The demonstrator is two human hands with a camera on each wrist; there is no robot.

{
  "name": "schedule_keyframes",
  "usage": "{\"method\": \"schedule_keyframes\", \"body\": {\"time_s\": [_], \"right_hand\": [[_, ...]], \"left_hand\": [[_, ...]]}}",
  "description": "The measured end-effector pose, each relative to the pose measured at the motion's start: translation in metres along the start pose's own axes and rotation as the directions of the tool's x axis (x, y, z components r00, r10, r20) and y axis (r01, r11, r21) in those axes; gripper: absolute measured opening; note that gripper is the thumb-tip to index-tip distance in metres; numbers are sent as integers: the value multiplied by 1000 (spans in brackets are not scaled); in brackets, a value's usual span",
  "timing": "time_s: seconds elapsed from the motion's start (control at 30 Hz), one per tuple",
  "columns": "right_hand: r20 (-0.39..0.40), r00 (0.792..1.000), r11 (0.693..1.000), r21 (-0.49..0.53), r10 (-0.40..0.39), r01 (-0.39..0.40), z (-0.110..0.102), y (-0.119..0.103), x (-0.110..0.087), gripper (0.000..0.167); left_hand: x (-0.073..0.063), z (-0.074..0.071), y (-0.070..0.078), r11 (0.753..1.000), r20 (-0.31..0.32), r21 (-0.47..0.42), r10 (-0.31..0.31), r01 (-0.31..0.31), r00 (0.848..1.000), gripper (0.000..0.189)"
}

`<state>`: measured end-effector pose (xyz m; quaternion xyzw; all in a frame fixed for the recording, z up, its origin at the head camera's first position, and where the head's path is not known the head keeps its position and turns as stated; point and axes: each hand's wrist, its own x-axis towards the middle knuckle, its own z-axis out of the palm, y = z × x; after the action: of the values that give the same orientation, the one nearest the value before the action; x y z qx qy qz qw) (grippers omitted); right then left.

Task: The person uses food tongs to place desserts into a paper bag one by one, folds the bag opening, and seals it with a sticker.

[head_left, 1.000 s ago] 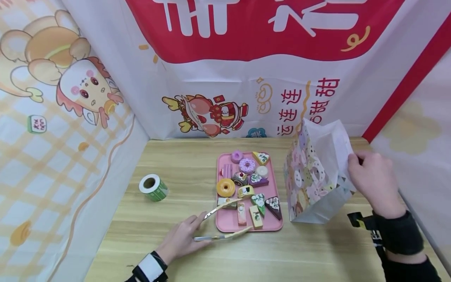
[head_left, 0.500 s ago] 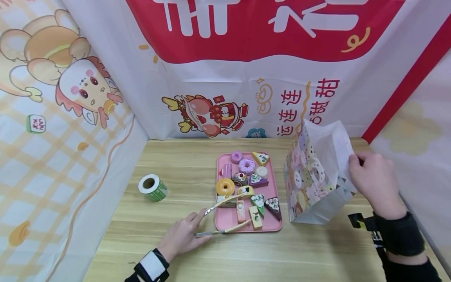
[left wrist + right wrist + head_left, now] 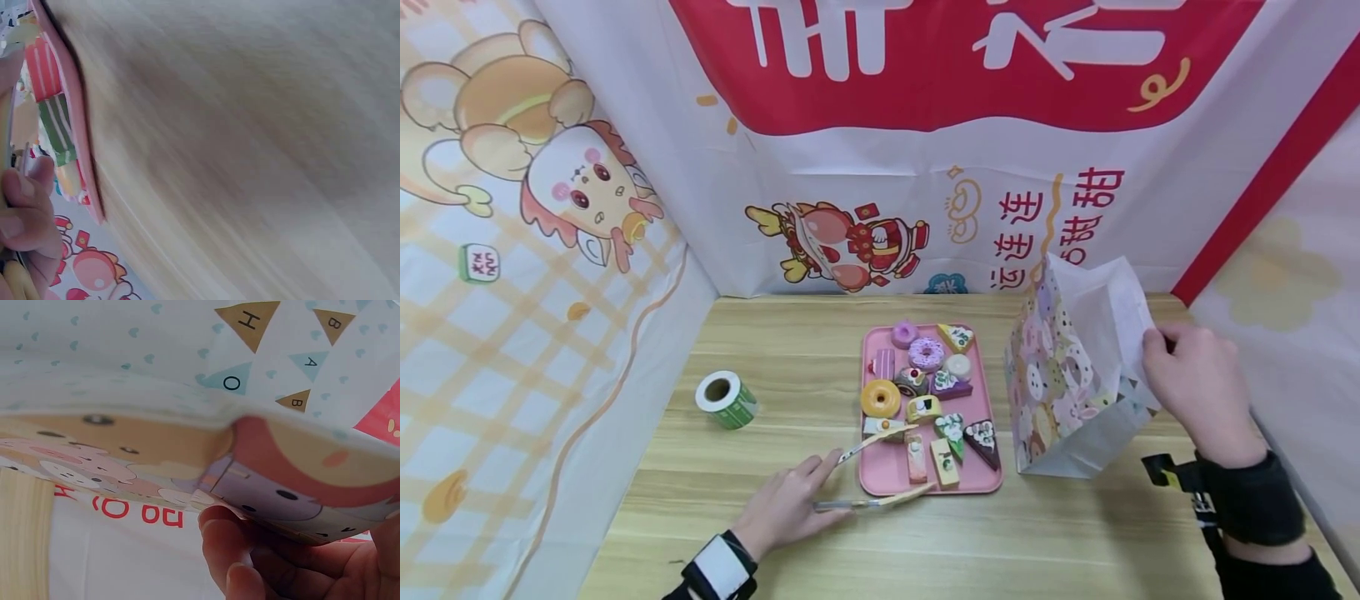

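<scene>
Pink tray holds sweets not yet lifted, left grip clamped on parted tongs, right grip pinching the open bag.

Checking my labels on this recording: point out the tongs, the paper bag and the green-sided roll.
Tongs [image 3: 887, 501], head view: on the arm lower in frame.
Paper bag [image 3: 1048, 379], head view: on its printed side.
Green-sided roll [image 3: 734, 409], head view: on its green outer side.

A green roll sits on the table; a red-and-white banner hangs behind, a checked cloth at left.
</scene>
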<state>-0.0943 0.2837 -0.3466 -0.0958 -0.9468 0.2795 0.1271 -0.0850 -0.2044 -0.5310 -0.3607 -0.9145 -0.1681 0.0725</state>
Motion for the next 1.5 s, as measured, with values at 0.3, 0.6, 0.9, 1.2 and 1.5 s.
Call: {"method": "schedule_keyframes", "body": {"time_s": [0.3, 0.6, 0.9, 1.2, 1.5], "right_hand": [[-12, 1000, 1000, -6, -16, 16, 0, 1, 0, 41], [-9, 1000, 1000, 2, -6, 6, 0, 0, 0, 40], [-11, 1000, 1000, -3, -6, 6, 0, 0, 0, 40], [-21, 1000, 1000, 19, -13, 14, 1, 1, -3, 39], [38, 998, 990, 132, 42, -47, -1, 5, -4, 49]], "left_hand": [[5, -3, 0, 999, 14, 13, 39, -39, 999, 80], [2, -4, -4, 998, -17, -46, 50, -51, 999, 76], [2, -1, -7, 995, -158, -77, 43, -56, 986, 77], [5, -13, -2, 992, -223, -123, -68, 41, 972, 75], [7, -29, 24, 948, -351, -255, -275, 191, 895, 73]]}}
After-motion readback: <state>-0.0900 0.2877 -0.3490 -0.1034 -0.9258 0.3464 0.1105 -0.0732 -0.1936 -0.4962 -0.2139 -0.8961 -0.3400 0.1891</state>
